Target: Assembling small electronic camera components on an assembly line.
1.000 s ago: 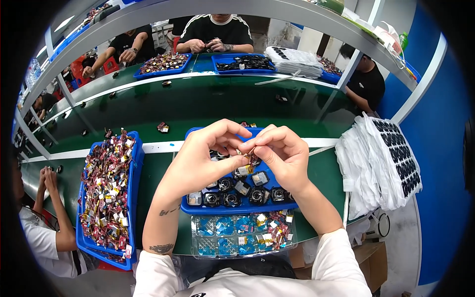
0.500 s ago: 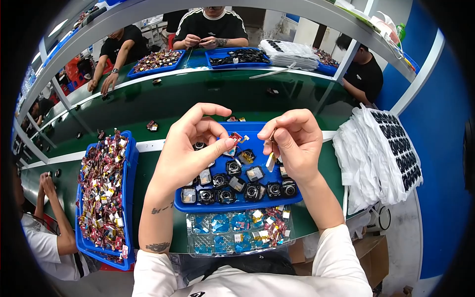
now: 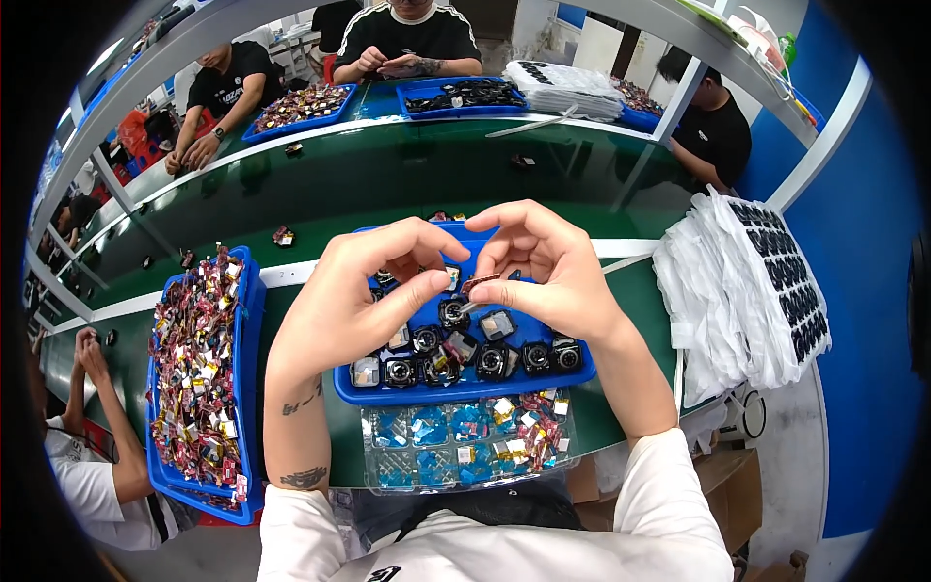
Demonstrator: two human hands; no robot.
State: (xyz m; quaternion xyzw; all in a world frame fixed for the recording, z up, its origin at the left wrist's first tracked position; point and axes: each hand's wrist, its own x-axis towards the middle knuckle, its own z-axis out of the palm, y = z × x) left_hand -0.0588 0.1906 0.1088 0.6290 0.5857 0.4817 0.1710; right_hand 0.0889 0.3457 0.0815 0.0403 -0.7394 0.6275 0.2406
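Note:
My right hand (image 3: 548, 281) pinches a small red circuit board (image 3: 482, 281), seen nearly edge-on, between thumb and fingers. Close beside it, my left hand (image 3: 364, 281) is curled, its thumb against the bent fingers. A small pale piece (image 3: 452, 278) shows at that thumb's tip; what it is and whether it is gripped is unclear. Both hands hover over a blue tray (image 3: 436, 392) of black square watch-like cases (image 3: 400, 371), some with round dials up, others with grey backs up. Nearer me sits a clear compartment tray (image 3: 373, 477) with blue film pieces (image 3: 430, 427) and small boards (image 3: 538, 436).
At left stands a blue bin (image 3: 254, 320) heaped with red boards and white-yellow parts. Stacked white sheets with black pieces (image 3: 747, 291) lie at right. Beyond runs a green belt (image 3: 388, 184) with scattered parts; a white frame (image 3: 272, 29) crosses overhead. Several people work around it.
My right hand has moved left and turned, and now holds a red board near my left hand. Earlier the left hand held a red board and the right a small part with a pale flap.

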